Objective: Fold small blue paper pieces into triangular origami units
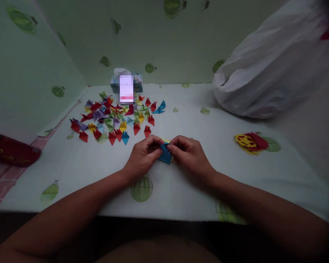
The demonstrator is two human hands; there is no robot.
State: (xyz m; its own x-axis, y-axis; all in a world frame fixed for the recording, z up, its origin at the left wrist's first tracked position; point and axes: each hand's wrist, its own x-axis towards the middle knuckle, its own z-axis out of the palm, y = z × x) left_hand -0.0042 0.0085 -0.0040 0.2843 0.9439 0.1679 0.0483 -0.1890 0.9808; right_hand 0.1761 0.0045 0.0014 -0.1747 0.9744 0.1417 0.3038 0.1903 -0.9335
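Between my two hands is a blue folded piece of paper [166, 156], with a yellow edge showing behind it. My left hand [146, 153] pinches its left side between thumb and fingers. On the right side, my right hand [188, 153] pinches the upper corner in the same way. Both hands are just above the table. Beyond them and to the left spreads a pile of small folded paper cranes [109, 120] in red, purple, green, yellow and blue. A larger blue folded crane [159, 107] lies at the pile's right edge.
A phone with a lit screen [126, 88] leans against a tissue box [138, 82] at the back. A big white plastic bag [252, 87] stands at the back right. Red and yellow paper cut-outs [250, 142] lie at right. A red can-like container [13, 151] is at far left.
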